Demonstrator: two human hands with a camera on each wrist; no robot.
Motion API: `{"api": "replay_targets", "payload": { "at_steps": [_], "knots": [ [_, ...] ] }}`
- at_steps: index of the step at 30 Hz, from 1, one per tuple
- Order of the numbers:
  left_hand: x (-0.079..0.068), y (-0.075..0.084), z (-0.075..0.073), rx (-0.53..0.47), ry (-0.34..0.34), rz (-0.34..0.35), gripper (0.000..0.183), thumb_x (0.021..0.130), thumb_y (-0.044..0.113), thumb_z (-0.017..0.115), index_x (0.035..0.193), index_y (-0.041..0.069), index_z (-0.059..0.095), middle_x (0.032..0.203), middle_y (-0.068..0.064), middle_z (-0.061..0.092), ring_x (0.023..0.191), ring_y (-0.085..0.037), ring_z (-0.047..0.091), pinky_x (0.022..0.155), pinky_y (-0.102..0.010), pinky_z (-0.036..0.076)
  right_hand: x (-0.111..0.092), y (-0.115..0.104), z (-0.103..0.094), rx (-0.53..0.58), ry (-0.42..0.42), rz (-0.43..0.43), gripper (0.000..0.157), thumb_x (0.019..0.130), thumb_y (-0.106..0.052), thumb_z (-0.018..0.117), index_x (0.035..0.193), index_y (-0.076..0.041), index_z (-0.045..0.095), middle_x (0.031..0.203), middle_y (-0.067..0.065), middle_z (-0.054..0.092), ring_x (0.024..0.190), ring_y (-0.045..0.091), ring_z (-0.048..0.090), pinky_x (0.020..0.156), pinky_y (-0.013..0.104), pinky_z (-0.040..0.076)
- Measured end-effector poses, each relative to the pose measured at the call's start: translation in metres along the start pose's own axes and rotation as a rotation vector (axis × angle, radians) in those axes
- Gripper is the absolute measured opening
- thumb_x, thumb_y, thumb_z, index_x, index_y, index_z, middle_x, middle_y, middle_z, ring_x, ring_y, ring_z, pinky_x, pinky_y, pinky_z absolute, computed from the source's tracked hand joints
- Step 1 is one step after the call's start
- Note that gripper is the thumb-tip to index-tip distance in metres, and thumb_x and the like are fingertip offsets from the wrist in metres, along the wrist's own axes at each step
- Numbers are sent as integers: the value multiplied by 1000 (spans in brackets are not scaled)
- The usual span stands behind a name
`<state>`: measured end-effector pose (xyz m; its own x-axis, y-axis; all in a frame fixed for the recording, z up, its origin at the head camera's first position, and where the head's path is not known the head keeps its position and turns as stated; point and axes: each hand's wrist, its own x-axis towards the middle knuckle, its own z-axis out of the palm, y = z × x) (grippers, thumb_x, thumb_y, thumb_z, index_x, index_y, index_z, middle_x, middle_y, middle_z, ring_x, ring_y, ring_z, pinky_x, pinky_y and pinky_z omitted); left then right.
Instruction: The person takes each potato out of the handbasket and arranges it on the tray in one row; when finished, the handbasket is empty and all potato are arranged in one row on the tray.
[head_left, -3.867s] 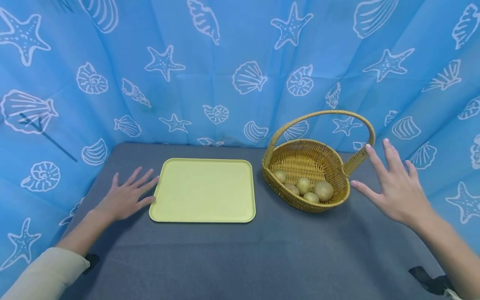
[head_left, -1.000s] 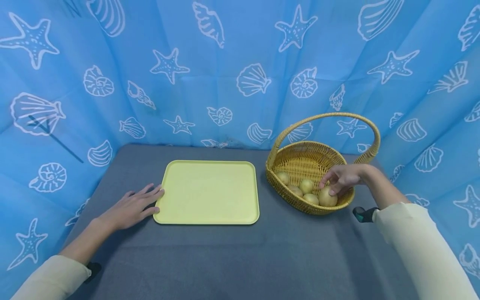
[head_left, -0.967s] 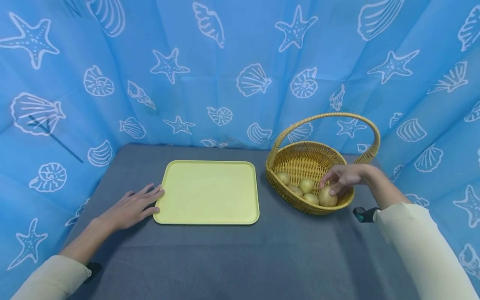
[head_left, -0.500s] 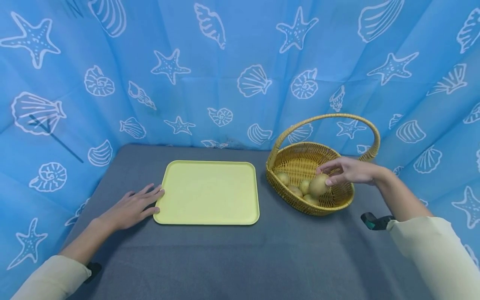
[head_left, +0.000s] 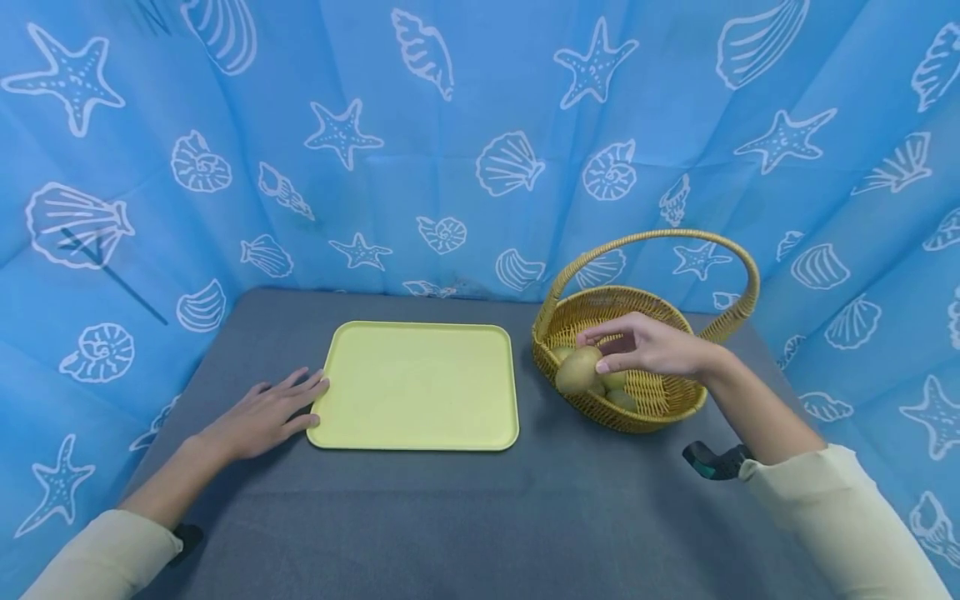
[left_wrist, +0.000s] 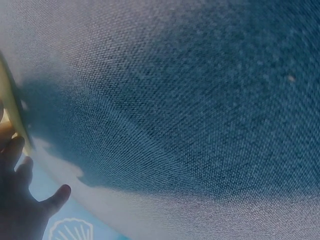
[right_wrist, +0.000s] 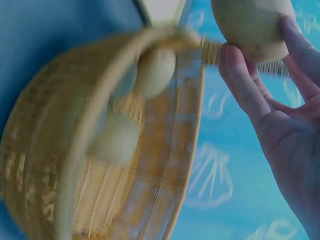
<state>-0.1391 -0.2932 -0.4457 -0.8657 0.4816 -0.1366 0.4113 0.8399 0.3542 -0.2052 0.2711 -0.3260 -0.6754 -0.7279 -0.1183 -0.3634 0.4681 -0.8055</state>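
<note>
While my left hand (head_left: 258,417) rests its extended fingers on the left rim of the yellow rectangular tray (head_left: 420,387), it grasps nothing. The tray lies flat on the gray cloth-covered table (head_left: 465,517). Right of the tray, the held potato (head_left: 578,372) is in the air at the left front rim of the wicker basket (head_left: 657,395). Further potatoes (head_left: 621,401) lie inside the basket, partly hidden behind the held one. The arched handle (head_left: 660,236) stands upright. My right hand (head_left: 651,347), extending over the basket from the right, pinches the held potato between thumb and fingers.
</note>
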Motion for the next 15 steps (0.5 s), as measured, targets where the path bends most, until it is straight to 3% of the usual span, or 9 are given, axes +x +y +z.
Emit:
{"api": "replay_targets", "payload": {
  "at_steps": [3,7,12,15],
  "knots": [
    [0,0,0,4,3,2,67,102,46,52,155,8,36,159,-16,33,146,-44,23,104,-74,19,16,-11,14,25,-6,-25,45,94,-11,69,136,1,58,136,18,59,128,36,53,105,56,40],
    [-1,-2,1,7,9,5,67,102,47,52,155,8,36,159,-16,33,146,-44,24,104,-75,19,41,-22,37,63,-47,-59,43,95,-10,69,135,1,59,135,16,60,127,34,55,105,50,43],
    [-1,-2,0,23,15,14,67,102,46,52,154,8,37,158,-16,34,146,-43,25,103,-75,20,74,-29,69,105,-113,-88,37,94,-8,69,129,1,62,126,14,64,117,28,61,94,43,51],
    [-1,-3,1,33,18,20,67,102,47,52,155,8,37,159,-16,34,146,-43,25,103,-75,21,94,-31,89,143,-140,-113,32,93,-5,69,124,2,63,124,14,65,114,26,61,94,44,51]
  ]
}}
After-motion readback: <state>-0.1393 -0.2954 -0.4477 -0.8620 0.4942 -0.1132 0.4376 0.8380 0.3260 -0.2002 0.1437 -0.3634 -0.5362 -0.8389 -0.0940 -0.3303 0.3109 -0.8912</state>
